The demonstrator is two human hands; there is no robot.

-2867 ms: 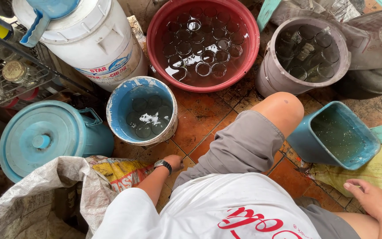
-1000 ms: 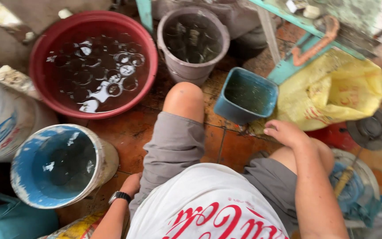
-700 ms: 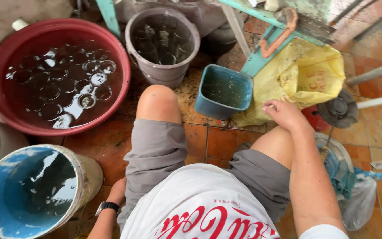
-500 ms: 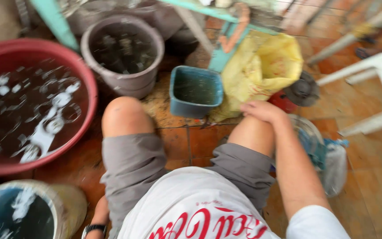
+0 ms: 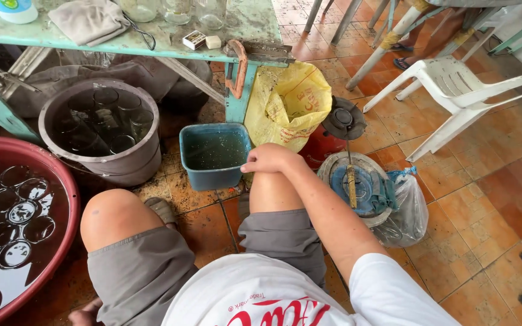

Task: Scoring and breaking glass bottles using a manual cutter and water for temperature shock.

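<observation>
- Centrally in the frame, the right hand point(image 5: 271, 159) rests on the person's right knee, fingers curled loosely inward, holding nothing that can be seen.
- Just above and left of that hand, a square teal tub point(image 5: 214, 154) stands on the tiled floor, holding murky greenish water; the fingertips come close to its right rim, though contact cannot be made out.
- At the bottom left edge, only a sliver of the left hand point(image 5: 83, 316) shows beside the grey shorts; whether it is spread or closed cannot be told.
- Left of the tub, a grey bucket point(image 5: 105, 128) holds upright glasses sunk in dark water.
- Along the left edge, a red basin point(image 5: 61, 199) is filled with water and more glasses standing mouth up.
- Across the upper left runs a worn green table point(image 5: 243, 27), carrying a folded grey cloth point(image 5: 89, 19), a few glass jars point(image 5: 176, 9) and a small matchbox point(image 5: 194, 40).
- Right of the tub, a yellow sack point(image 5: 288, 102) leans against the table leg.
- Near the right elbow, a round blue lidded container point(image 5: 357, 187) sits partly inside a clear plastic bag point(image 5: 409, 211).
- In the upper right, a white plastic chair point(image 5: 454, 84) stands on the orange tiles.
</observation>
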